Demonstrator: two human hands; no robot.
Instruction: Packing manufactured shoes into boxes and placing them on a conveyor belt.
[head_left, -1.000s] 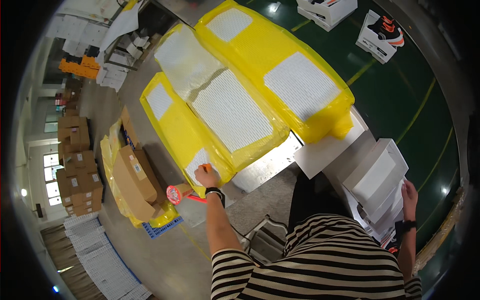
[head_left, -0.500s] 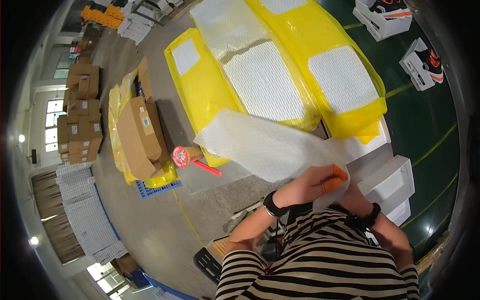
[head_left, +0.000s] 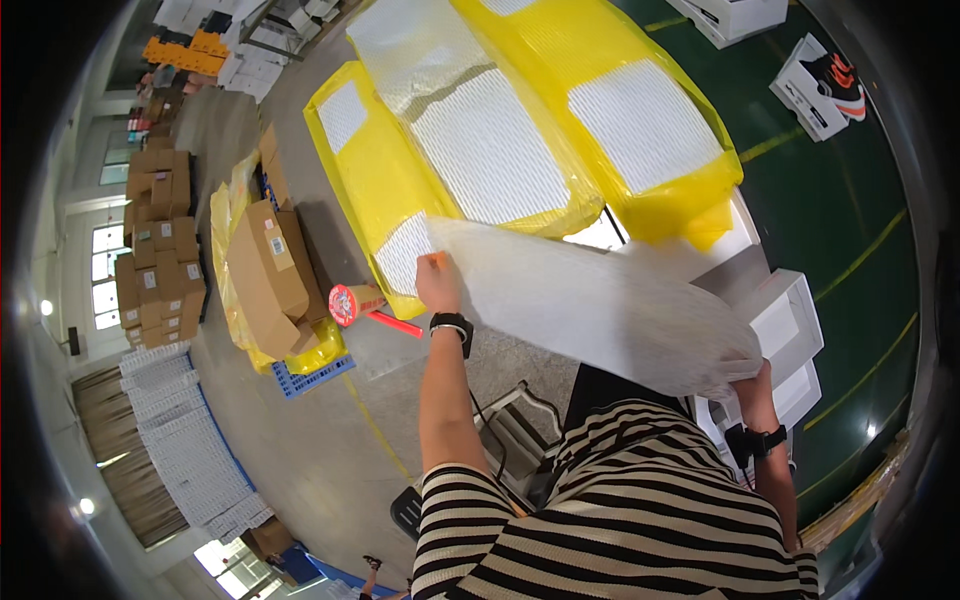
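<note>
A long translucent white plastic sheet [head_left: 590, 300] stretches slantwise in front of me; I cannot tell whether it is a single layer or a bag. Its far left end is pinched in my left hand [head_left: 438, 283], which wears orange finger covers. At the lower right end my right hand [head_left: 755, 385] grips the bunched edge, its fingers mostly hidden by the plastic. Beyond the sheet lie yellow plastic-wrapped bundles [head_left: 560, 120] with white ribbed stacks showing through openings. White open boxes [head_left: 785, 320] stand close to my right hand.
A cup with a red lid [head_left: 343, 305] and a red stick-like item [head_left: 395, 323] are left of my left hand. A cardboard carton [head_left: 265, 265] stands on a blue pallet [head_left: 312, 378]. A shoe [head_left: 835, 85] sits by a white box at upper right. A metal-framed chair [head_left: 525, 420] is below.
My hands were together at the sheet's right end. My left hand has moved far left to the other end, and the sheet is now spread between both hands.
</note>
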